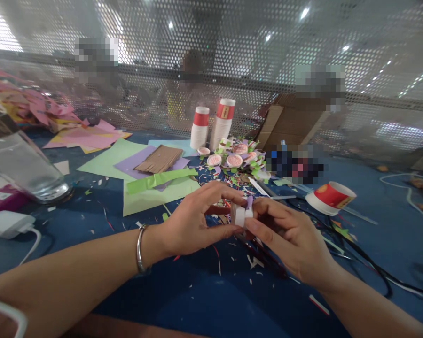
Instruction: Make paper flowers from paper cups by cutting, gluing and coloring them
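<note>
My left hand (200, 213) grips a small white paper cup piece (238, 217) between thumb and fingers. My right hand (285, 230) pinches the same piece from the other side. A bit of purple paper (249, 202) sticks up at its edge by the right fingertips. The right fingers partly hide the piece. Just beyond my hands lies a pile of cut cup bottoms (234, 161) with green and purple paper bits on them. A red and white paper cup (331, 198) lies tilted to the right of my right hand.
Two stacks of paper cups (220, 129) stand at the back. Coloured paper sheets (102, 157) and a piece of cardboard (159, 158) lie left of them. A glass of water (24, 159) and a white charger (10, 223) are at far left. Black cables (363, 260) run along the right.
</note>
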{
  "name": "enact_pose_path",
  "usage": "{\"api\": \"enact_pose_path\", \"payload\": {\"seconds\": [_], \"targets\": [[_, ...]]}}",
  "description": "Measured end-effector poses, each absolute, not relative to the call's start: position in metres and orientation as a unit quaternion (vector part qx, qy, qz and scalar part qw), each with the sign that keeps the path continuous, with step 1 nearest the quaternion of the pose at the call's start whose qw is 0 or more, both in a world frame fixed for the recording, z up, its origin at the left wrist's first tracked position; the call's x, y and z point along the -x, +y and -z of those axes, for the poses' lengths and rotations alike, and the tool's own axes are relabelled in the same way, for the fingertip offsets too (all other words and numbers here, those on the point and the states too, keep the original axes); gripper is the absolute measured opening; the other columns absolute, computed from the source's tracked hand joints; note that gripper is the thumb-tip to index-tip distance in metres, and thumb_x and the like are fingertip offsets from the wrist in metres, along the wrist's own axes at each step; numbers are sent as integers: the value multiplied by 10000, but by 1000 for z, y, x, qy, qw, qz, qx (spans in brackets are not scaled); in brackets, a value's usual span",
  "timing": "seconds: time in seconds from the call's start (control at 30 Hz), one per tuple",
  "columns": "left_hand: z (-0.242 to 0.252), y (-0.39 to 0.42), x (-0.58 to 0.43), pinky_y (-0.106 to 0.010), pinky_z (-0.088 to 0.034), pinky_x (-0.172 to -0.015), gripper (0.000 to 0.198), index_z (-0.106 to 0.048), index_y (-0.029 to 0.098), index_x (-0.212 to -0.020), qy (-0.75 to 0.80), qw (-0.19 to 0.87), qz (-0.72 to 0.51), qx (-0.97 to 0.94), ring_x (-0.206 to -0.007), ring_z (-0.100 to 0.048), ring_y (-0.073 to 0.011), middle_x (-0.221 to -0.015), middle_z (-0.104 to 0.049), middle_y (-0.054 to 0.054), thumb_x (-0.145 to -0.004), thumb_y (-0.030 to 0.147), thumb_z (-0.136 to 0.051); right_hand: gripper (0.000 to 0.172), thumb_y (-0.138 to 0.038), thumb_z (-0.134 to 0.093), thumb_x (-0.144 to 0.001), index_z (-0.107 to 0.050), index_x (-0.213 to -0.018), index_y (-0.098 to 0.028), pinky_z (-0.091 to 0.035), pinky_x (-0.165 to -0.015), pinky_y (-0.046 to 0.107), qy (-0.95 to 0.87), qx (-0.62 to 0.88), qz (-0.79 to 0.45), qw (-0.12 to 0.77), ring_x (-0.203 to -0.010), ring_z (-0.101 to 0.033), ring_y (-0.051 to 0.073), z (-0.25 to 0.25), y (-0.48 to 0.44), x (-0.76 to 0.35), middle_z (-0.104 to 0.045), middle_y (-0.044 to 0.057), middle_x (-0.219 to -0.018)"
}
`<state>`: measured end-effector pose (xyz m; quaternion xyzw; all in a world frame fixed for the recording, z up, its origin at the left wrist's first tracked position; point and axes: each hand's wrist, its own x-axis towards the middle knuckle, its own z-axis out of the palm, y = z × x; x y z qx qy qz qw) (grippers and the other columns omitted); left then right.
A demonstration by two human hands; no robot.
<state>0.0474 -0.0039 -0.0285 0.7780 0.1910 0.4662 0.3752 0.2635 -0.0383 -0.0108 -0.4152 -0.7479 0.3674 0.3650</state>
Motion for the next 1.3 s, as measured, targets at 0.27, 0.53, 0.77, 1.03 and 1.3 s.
{"api": "enact_pose_path", "payload": {"seconds": [0.27, 0.53, 0.77, 1.03, 1.3], "targets": [[28, -5, -47, -324, -646, -890, 345, -632, 206, -1163, 190, 356, -474, -783, -1167, -634, -209, -1237, -620, -118, -848, 219, -771, 252, -421, -576, -1005, -548, -843, -230, -348, -571, 261, -750, 420, -365, 358, -644, -436, 117, 9, -38, -264, -490, -39, -727], [30, -5, -49, -333, -646, -872, 349, -637, 204, -1161, 192, 341, -488, -780, -1160, -641, -216, -1223, -633, -119, -844, 237, -779, 264, -387, -548, -1023, -592, -819, -224, -380, -596, 242, -765, 433, -301, 370, -652, -480, 109, 5, -39, -262, -540, -33, -726], [30, -7, -51, -324, -654, -826, 331, -613, 205, -1127, 193, 351, -491, -774, -1173, -624, -230, -1216, -613, -116, -840, 218, -777, 262, -374, -548, -1020, -580, -808, -224, -353, -568, 256, -756, 439, -305, 378, -629, -449, 112, 7, -40, -260, -503, -35, -705], [30, -6, -50, -308, -653, -815, 312, -622, 207, -1098, 182, 313, -492, -792, -1140, -620, -209, -1200, -623, -102, -830, 194, -781, 260, -326, -543, -1018, -537, -778, -227, -345, -540, 250, -764, 423, -299, 385, -597, -420, 109, 6, -40, -258, -468, -44, -676], [30, -5, -49, -290, -646, -848, 306, -620, 208, -1117, 201, 288, -477, -806, -1115, -629, -182, -1202, -617, -91, -851, 229, -769, 218, -255, -543, -1011, -560, -796, -220, -385, -577, 219, -792, 412, -229, 389, -621, -475, 94, 8, -39, -256, -505, -47, -702]]}}
